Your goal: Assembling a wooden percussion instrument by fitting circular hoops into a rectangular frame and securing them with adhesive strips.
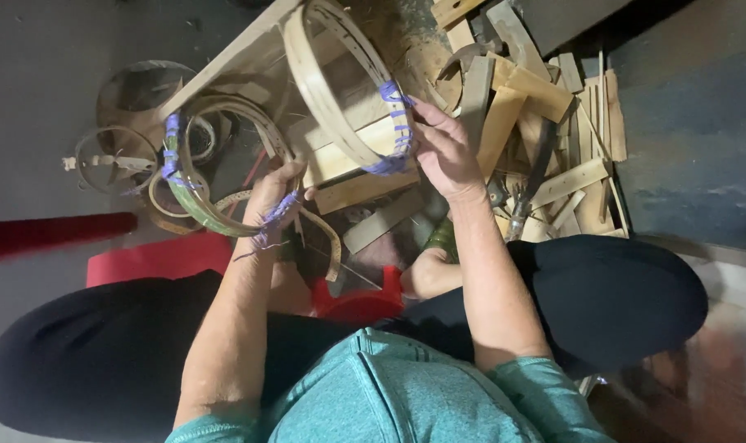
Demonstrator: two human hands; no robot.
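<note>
**Two bamboo hoops in hand above a heap of offcuts**

Over the person's lap, the right hand (442, 152) grips a wide, pale bamboo hoop bent from a flat strip (328, 90), its fingers closed on the spot where a purple plastic cord binding (395, 127) wraps the overlapping ends in several turns. This hoop stands tilted, its upper edge leaning away over a pale wooden plank (225, 66). The left hand (273, 197) is closed around a narrower greenish bamboo ring (194, 205), at a second purple tie whose loose ends hang from the fist; another purple wrap sits on the ring's far left side. Just right of the pale hoop lies a pile of short split bamboo slats (537, 123), and smaller rings (114, 160) lie on the floor to the left.
</note>
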